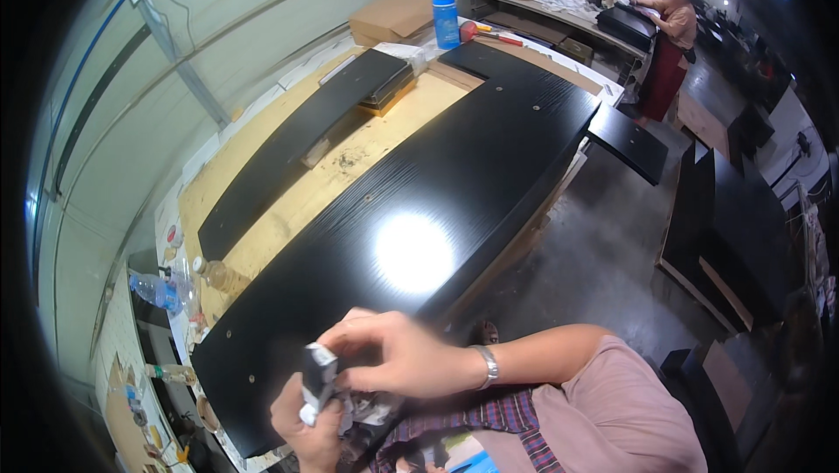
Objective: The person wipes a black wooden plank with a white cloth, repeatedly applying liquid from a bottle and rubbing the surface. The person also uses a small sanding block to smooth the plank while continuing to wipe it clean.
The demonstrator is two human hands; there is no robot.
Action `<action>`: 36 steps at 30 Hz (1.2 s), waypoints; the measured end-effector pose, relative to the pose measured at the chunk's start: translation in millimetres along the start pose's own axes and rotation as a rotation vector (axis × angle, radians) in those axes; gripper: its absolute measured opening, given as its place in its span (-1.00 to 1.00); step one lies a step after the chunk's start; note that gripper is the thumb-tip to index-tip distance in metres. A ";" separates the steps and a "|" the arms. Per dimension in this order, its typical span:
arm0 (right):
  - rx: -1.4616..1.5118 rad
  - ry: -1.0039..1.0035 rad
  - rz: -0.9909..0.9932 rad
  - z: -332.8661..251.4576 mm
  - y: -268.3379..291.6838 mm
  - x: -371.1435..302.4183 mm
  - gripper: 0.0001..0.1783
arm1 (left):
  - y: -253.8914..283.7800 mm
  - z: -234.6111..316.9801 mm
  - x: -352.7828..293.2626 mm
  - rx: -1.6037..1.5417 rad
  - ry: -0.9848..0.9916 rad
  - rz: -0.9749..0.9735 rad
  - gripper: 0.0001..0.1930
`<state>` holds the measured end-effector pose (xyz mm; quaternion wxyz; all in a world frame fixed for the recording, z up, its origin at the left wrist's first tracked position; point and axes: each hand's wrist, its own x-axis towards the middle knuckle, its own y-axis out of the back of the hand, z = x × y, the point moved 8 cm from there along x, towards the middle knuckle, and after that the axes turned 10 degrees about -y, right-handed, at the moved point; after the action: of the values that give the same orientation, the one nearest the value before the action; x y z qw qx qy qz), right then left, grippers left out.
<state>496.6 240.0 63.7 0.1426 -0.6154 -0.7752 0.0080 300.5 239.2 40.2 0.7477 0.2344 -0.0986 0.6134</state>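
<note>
Both hands meet above the near end of a long black wooden panel (pixel 367 202). A small black-and-white folded piece (pixel 322 366), like folded cloth or sandpaper, is between them. My left hand (pixel 306 425) grips it from below, fingers curled. My right hand (pixel 398 355), with a metal watch band at its wrist, pinches its upper part. Under the hands a crumpled whitish wad (pixel 371 410) shows in part; whether a hand holds it I cannot tell. The panel has a few small metal-looking spots and a bright reflection.
Beyond the panel, a narrower curved black board (pixel 297 141) lies on the yellowish worktable (pixel 271 233). Bottles (pixel 223 276) stand at the left edge; a blue bottle (pixel 446 19) and cardboard box (pixel 393 14) are at the back. Black furniture (pixel 734 237) stands right. Another person (pixel 673 36) works far right.
</note>
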 end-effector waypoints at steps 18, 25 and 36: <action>-1.182 -0.323 0.447 -27.1 366.8 41.6 -0.76 | -31.5 -9.6 74.6 -0.020 0.127 0.087 -0.39; -1.113 -0.325 0.285 -23.4 369.3 50.8 -0.75 | -36.0 -15.8 59.5 -0.015 0.167 0.185 -0.39; -1.076 -0.438 0.210 -22.8 369.5 57.5 -0.83 | -28.1 -31.7 47.3 0.032 0.158 0.178 -0.36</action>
<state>841.9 380.9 28.3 -0.3543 -0.6589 -0.6165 -0.2454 334.0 291.5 26.7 0.6919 0.1874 -0.0502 0.6954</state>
